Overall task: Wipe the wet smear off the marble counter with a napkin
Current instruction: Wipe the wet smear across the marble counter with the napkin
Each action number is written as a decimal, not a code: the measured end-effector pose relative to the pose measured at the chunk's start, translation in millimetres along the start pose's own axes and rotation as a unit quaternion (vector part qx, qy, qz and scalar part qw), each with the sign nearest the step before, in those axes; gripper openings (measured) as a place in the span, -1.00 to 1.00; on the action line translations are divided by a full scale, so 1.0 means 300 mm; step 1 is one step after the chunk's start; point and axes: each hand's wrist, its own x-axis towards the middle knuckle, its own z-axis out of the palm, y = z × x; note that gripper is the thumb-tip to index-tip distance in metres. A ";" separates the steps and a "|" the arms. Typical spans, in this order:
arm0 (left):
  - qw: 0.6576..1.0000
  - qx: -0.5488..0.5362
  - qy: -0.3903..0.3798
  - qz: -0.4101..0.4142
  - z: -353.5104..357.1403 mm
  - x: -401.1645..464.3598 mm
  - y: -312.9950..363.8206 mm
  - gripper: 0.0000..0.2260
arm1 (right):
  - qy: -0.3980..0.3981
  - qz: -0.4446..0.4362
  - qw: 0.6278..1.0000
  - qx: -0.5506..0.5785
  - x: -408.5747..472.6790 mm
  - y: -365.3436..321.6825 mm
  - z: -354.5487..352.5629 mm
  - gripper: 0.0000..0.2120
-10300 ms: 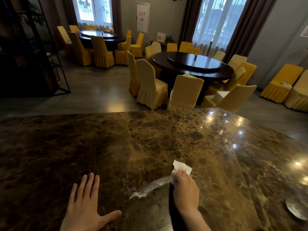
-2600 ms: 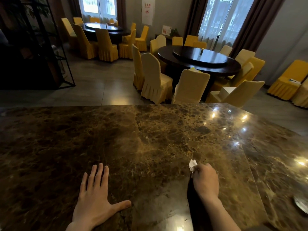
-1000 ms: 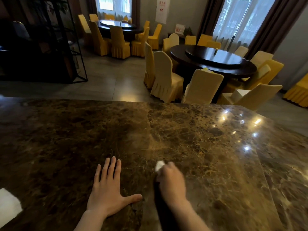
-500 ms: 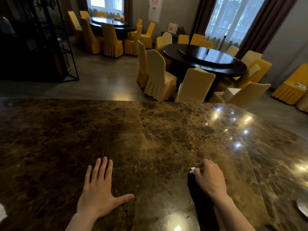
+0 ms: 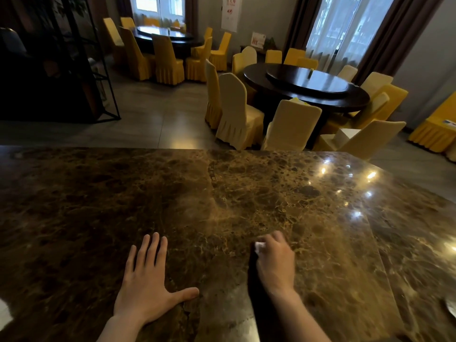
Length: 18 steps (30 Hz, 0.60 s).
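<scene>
My right hand [image 5: 277, 264] presses a crumpled white napkin [image 5: 259, 246] onto the brown marble counter [image 5: 222, 206]; only a small white corner shows past my fingers. The hand is motion-blurred. My left hand [image 5: 145, 280] lies flat, palm down with fingers spread, on the counter to the left of it. I see no white smear on the marble around either hand.
A white sheet [image 5: 3, 314] lies at the counter's left edge. A round shiny object [image 5: 451, 308] sits at the far right edge. Beyond the counter stand dark round tables [image 5: 306, 90] ringed by yellow-covered chairs [image 5: 237, 112], and a black metal shelf [image 5: 74, 58] at left.
The white smear seen ten seconds ago is gone. My right hand with the napkin has slid left over the last half second. My left hand stays flat in place.
</scene>
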 end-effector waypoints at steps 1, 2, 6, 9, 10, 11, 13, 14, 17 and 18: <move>1.000 0.001 -0.003 0.001 -0.001 0.000 0.000 0.34 | -0.017 -0.038 0.999 0.006 -0.023 -0.045 0.033 -0.85; 1.000 0.000 -0.005 0.001 -0.001 0.002 0.000 0.33 | -0.036 -0.082 0.996 0.015 -0.050 -0.083 0.069 -0.81; 1.000 -0.004 -0.007 0.000 0.002 0.004 -0.004 0.34 | -0.105 -0.233 0.966 0.025 -0.128 -0.111 0.142 -0.79; 1.000 -0.008 -0.004 0.000 0.002 0.003 -0.008 0.34 | -0.078 -0.173 0.982 0.006 -0.054 -0.014 0.098 -0.84; 1.000 -0.006 -0.006 0.000 0.002 0.002 -0.006 0.34 | -0.040 -0.115 0.993 -0.001 -0.014 0.030 0.072 -0.86; 1.000 -0.007 -0.006 0.000 0.002 0.003 -0.004 0.34 | -0.005 -0.051 0.999 -0.010 0.030 0.076 0.040 -0.87; 1.000 -0.017 0.000 0.003 0.002 0.002 -0.005 0.34 | 0.038 0.054 0.998 -0.019 0.096 0.149 -0.012 -0.88; 1.000 -0.019 0.001 0.004 0.003 0.002 -0.007 0.34 | 0.050 0.085 0.995 -0.023 0.114 0.160 -0.020 -0.88; 1.000 -0.013 0.001 0.003 0.009 0.002 -0.006 0.34 | 0.053 0.087 0.994 -0.032 0.101 0.074 0.025 -0.82; 1.000 -0.016 0.007 0.005 0.009 0.003 -0.008 0.34 | 0.041 0.055 0.997 -0.021 0.080 0.019 0.053 -0.80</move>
